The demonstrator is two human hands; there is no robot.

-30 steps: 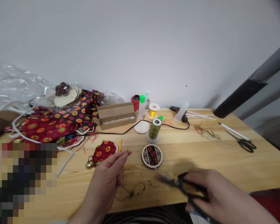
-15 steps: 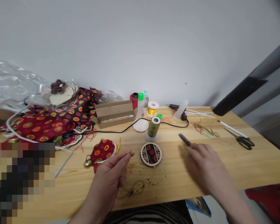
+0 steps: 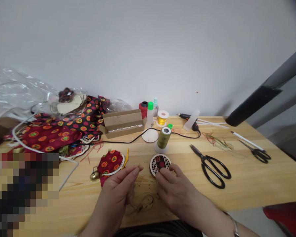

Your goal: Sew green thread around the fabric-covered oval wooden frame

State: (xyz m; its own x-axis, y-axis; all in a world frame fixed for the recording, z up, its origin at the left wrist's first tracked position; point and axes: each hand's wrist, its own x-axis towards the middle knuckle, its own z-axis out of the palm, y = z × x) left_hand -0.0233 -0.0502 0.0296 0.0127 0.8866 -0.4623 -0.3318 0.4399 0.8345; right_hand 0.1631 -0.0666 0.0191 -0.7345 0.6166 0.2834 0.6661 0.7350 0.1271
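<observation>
My left hand [image 3: 118, 186] hangs over the wooden table [image 3: 261, 177] with its fingertips pinched together, and whatever they hold is too thin to see. It is nearest to a red patterned fabric pouch [image 3: 111, 162] with a brass bell [image 3: 95, 176] and a yellow tassel [image 3: 126, 157]. My right hand [image 3: 177, 192] has its fingers on a round lattice wooden ornament [image 3: 160, 164] with dark fabric inside. A thin dark thread loop [image 3: 144, 204] lies under my hands. Large black-handled scissors [image 3: 210, 168] rest to the right.
An olive thread spool [image 3: 164, 137] stands behind the ornament. Farther back are a cardboard box [image 3: 122, 123], bottles, gold cord and a black cable. Red fabric [image 3: 49, 138] is heaped at left, small scissors [image 3: 258, 155] lie at right, and a dark bar [image 3: 253, 105] crosses the upper right.
The large scissors have left my right hand and now lie on the table. My right hand has moved left onto the ornament. My left hand has barely moved.
</observation>
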